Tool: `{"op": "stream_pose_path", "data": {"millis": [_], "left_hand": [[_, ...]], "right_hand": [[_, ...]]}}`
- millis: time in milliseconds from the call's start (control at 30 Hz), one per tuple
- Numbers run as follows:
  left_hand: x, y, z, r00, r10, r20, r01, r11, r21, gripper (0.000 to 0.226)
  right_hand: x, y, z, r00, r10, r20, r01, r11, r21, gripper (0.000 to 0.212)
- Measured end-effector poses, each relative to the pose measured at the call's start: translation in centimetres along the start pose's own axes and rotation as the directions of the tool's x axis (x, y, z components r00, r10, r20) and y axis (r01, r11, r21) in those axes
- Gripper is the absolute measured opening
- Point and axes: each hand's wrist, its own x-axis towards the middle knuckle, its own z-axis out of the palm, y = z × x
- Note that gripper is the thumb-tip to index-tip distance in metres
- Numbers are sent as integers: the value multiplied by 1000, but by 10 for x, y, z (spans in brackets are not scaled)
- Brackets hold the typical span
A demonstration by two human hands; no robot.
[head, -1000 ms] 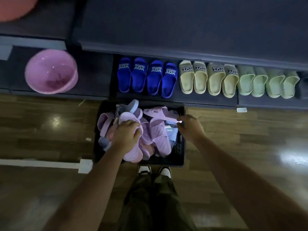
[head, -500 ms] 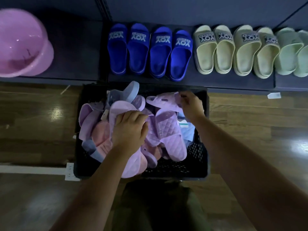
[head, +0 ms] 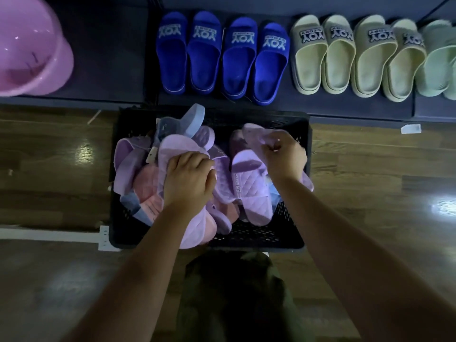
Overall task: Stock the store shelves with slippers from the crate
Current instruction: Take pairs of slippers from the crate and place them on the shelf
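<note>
A black perforated crate (head: pixel 256 236) stands on the floor in front of the low shelf (head: pixel 320 107), full of lilac, pink and blue slippers. My left hand (head: pixel 188 180) is closed over a lilac slipper (head: pixel 177 149) lying on the left of the pile. My right hand (head: pixel 283 156) pinches the strap of another lilac slipper (head: pixel 254 133) at the crate's back right. A quilted lilac slipper (head: pixel 251 191) lies between my hands. On the shelf stand blue slippers (head: pixel 222 58), cream slippers (head: pixel 355 58) and pale green slippers (head: pixel 439 60).
A pink plastic basin (head: pixel 29 50) sits on the shelf at the far left, with bare dark shelf between it and the blue slippers. Wooden floor surrounds the crate, with a white strip (head: pixel 49 234) at the left. My legs are right behind the crate.
The camera has dropped closer to the crate. My right hand has shifted onto the back lilac slipper's strap and lifted it a little. My left hand stays on its slipper.
</note>
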Motion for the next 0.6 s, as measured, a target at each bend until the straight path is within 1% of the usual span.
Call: {"op": "stream_pose_path", "data": {"millis": [100,167,200,233,300,333,367,400,433,500,533,600], "left_hand": [[0,0,-6,1000,6,29,-6,1000,-5,27],[0,0,-9,999,8,47,-8,1000,-16,29],[0,1,-10,999,11,51,-10,1000,-24,29],[0,1,-11,999,14,51,-13,999,-30,29],[0,1,-11,999,14,46,-12,999,-41,29],[0,0,-11,999,11,40,-9,999,-44,29],[0,0,-10,999,10,32,-9,999,-43,28],[0,-1,-8,1000,12,24,-11,999,-36,26],[-1,-2,-6,1000,17,18,-17,1000,-22,25],[-1,-2,-2,1000,23,21,-23,1000,8,24],[-1,-2,-1,999,21,25,-21,1000,17,24],[0,-2,0,999,17,32,-18,1000,17,25]], "right_hand": [[-25,14,-11,998,50,45,-46,996,-80,19],[-35,18,-6,993,26,113,-11,991,-134,20],[-35,18,-4,990,16,138,12,980,-199,21],[-32,17,-4,989,3,147,41,955,-295,23],[-18,17,-8,984,-84,160,154,854,-497,27],[-8,16,-12,972,-140,186,222,797,-562,27],[2,16,-15,954,-189,235,294,754,-587,26],[12,16,-16,923,-234,304,373,731,-572,25],[20,16,-15,881,-269,389,451,725,-521,27],[32,18,-8,779,-286,558,555,728,-402,37],[35,19,-3,742,-271,613,577,724,-378,42],[36,22,2,716,-252,652,608,684,-403,44]]}}
